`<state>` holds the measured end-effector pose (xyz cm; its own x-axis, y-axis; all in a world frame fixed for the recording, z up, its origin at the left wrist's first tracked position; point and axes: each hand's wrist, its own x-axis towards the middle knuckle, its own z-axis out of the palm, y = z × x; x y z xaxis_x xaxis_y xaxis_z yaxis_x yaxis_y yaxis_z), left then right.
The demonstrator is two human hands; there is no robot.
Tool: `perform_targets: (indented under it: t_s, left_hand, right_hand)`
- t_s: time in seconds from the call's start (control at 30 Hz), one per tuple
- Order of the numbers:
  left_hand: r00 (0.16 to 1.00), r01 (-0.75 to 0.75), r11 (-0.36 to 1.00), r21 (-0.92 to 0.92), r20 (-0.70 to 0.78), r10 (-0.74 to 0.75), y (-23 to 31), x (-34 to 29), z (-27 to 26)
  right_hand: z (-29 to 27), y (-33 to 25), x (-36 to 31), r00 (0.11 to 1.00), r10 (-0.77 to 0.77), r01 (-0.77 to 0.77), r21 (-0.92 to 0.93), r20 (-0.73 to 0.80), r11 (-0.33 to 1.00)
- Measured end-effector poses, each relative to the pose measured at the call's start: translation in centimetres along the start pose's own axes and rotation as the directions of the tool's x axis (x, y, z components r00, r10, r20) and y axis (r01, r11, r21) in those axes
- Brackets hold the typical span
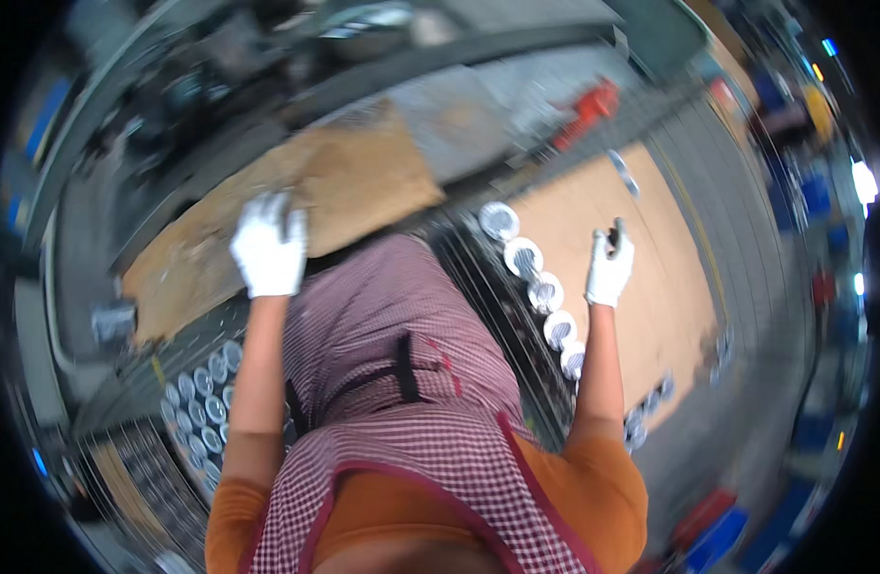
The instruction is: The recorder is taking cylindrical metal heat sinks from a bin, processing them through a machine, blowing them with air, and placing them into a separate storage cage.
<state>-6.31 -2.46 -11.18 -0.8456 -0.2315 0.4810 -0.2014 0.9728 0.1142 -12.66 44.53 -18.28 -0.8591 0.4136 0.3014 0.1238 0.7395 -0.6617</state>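
Brown cardboard sheet (296,206): the largest thing in reach, lying flat and tilted across the dark work surface (220,158); in my judgement it could slide or buckle under a push at its near edge, since only one hand bears on it.
Tan flat board on the right (602,249): lies beside a dark slatted rack (502,316); nothing rests on the part near the hand.
Checked red-and-white apron (401,383): hangs forward between the arms and hides the space below, so anything there is out of sight and might be knocked.
Row of round silvery metal discs (535,277): sits in a line along the rack, close to the right forearm; a sideways sweep could likely scatter them.
Tray of small round metal cups (202,397): lower left, just beside the left forearm, and open to the same risk.
Left hand (267,247): white-gloved, fingers together, palm resting on the cardboard's near edge.
Right hand (609,268): white-gloved, raised over the tan board, fingers curled around a small dark object (612,235); blur hides what it is, and a loose hold might drop it.
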Motion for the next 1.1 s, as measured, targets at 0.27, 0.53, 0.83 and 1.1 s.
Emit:
perform_targets:
  t_s: [0.27, 0.53, 0.83, 1.1]
  left_hand:
    - [0.989, 0.035, 0.986, -0.162, -0.134, -0.057, -2.4, -1.8, -0.8]
    - [0.776, 0.565, 0.819, 0.103, -0.404, -0.484, -17.1, -2.5, -9.9]
    - [0.57, 0.803, 0.539, 0.254, -0.066, -0.819, -32.5, -6.2, -17.1]
    - [0.828, 0.559, 0.817, 0.14, -0.042, -0.559, -17.4, -2.5, -13.6]
  right_hand:
    - [5.6, -21.2, 7.8, 0.626, -0.78, 0.763, 0.219, -0.016, 0.608]
    - [8.0, -20.4, 8.5, 0.849, -0.517, 0.528, -0.159, 0.107, 0.834]
    - [8.4, -20.9, 8.8, 0.872, -0.477, 0.488, -0.116, 0.11, 0.865]
    - [7.5, -21.5, 8.7, 0.893, -0.415, 0.439, -0.132, 0.177, 0.889]
